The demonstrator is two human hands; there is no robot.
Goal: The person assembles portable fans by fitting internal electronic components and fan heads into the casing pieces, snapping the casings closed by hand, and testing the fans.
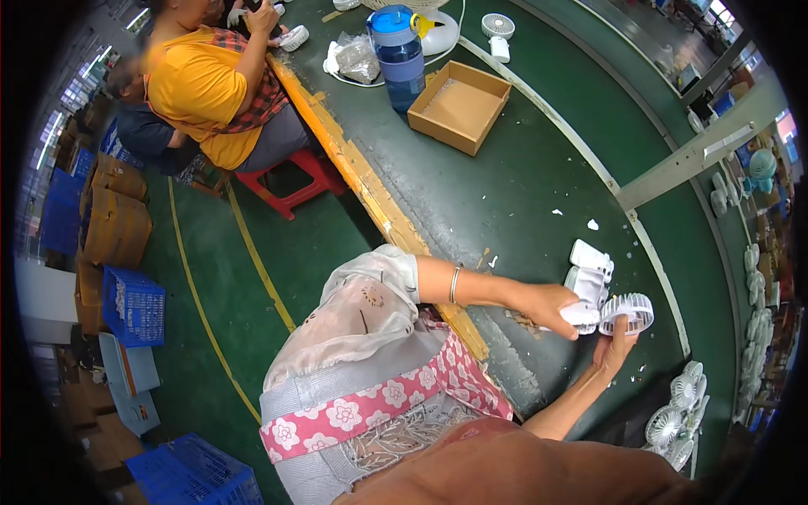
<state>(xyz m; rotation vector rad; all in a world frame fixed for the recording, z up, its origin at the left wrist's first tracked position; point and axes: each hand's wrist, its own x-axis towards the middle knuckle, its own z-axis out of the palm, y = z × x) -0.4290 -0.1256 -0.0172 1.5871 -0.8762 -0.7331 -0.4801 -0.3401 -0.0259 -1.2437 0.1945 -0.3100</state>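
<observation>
The left hand (549, 307), right of centre in the frame, is closed on the handle end of a small white fan (629, 313); its thumb lies along the lower side, and some of its fingertips are hidden. The right hand (614, 347), just below and to the right, is clamped on the fan's round cage, thumb on the near side and the other fingers mostly hidden. The fan is between the two hands, its cage toward the right of the frame.

Just above the left hand, more white plastic pieces (589, 282) are grouped close together; whether they touch the fan is hard to tell. A bangle (455, 284) circles the left wrist. Beneath all this is a dark green table (522, 198) with a worn wooden edge, dotted with white scraps (592, 225).

In the lower right, several white fans (673, 414) sit bunched together. A pale post (699, 160) slants in from the right. At the top centre stand an open cardboard box (450, 135) and, just beside it, a blue water bottle (401, 74), with a clear plastic bag (358, 57) to its left. Another small white fan (498, 32) lies to the upper right of the box.

In the upper left, a co-worker in a yellow shirt (198, 84) sits on a red stool (290, 185). Blue crates (135, 313) and brown cartons (119, 227) line the left side.
</observation>
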